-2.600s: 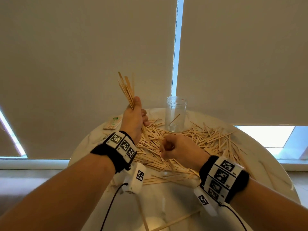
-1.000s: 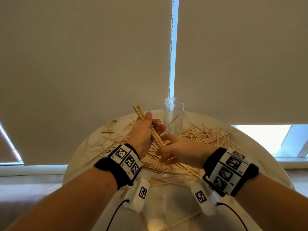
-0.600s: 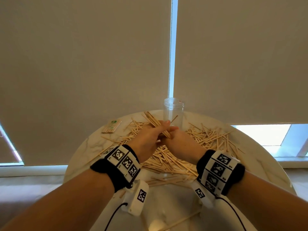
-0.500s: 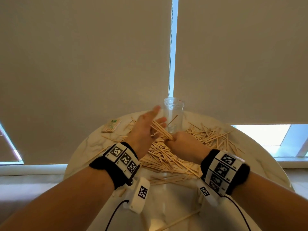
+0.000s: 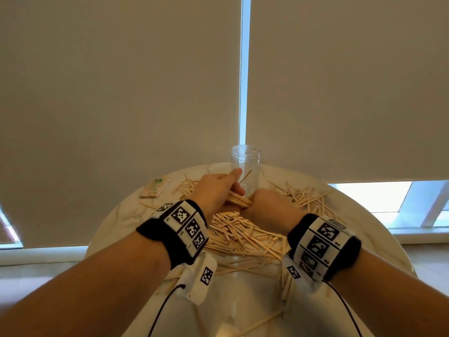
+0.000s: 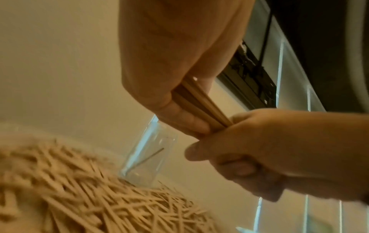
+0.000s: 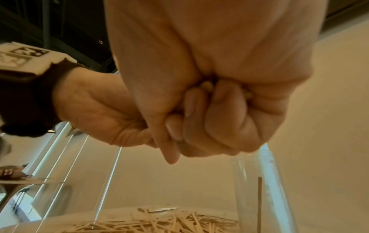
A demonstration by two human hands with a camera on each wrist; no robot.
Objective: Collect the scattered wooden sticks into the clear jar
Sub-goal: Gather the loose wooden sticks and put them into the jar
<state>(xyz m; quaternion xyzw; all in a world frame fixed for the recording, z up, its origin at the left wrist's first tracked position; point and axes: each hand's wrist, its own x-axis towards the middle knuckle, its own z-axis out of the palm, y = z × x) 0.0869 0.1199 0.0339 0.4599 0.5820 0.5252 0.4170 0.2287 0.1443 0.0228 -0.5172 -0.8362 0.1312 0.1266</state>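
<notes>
1. Together, left hand and right hand are clenching one bundle of sticks before the clear jar.
2. Loose sticks are lying across the round marble table beneath drawn blinds.

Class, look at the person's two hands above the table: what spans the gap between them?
A bundle of wooden sticks bridges it: the left hand grips one end and the right hand the other. The left wrist view shows this best.

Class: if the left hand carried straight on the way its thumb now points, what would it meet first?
Most likely the clear jar: the left hand, gripping the bundle of sticks, points its thumb at the jar's wall. Depth is unclear; a small gap seems to remain.
</notes>
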